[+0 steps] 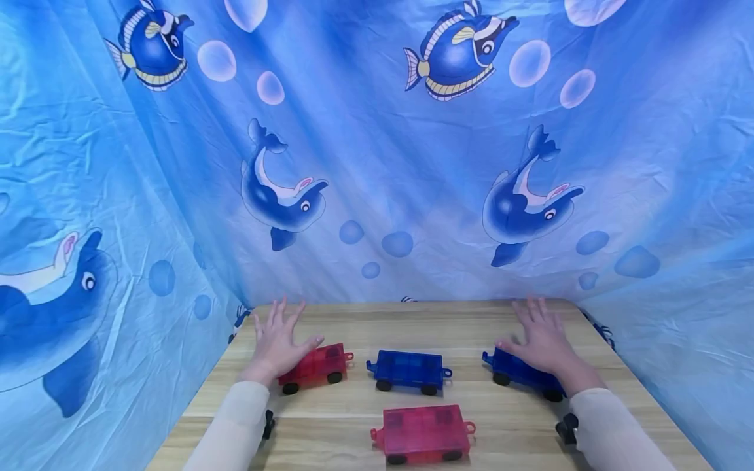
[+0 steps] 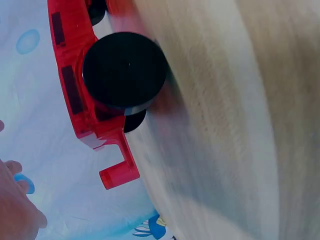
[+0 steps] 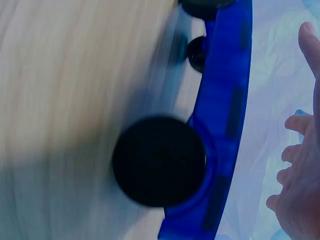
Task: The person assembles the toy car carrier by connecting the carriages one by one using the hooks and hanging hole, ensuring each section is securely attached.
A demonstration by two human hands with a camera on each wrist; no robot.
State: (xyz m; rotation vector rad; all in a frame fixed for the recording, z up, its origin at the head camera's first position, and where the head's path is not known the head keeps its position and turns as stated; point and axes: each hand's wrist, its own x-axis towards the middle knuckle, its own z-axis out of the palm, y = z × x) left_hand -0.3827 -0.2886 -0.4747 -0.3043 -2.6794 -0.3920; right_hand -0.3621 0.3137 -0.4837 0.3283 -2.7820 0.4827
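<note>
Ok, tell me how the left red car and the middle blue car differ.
The left car is red; the middle car is blue. In the head view, the left hand partly hides the left car, while the middle car shows whole. Both have black wheels.

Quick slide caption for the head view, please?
Left hand spread at the leftmost red wagon, right hand spread at the rightmost blue wagon.

The red cars (image 1: 315, 365) and blue cars (image 1: 409, 371) have black wheels (image 1: 383, 386); the blue curtain (image 1: 377, 163) is dolphin-printed.
</note>
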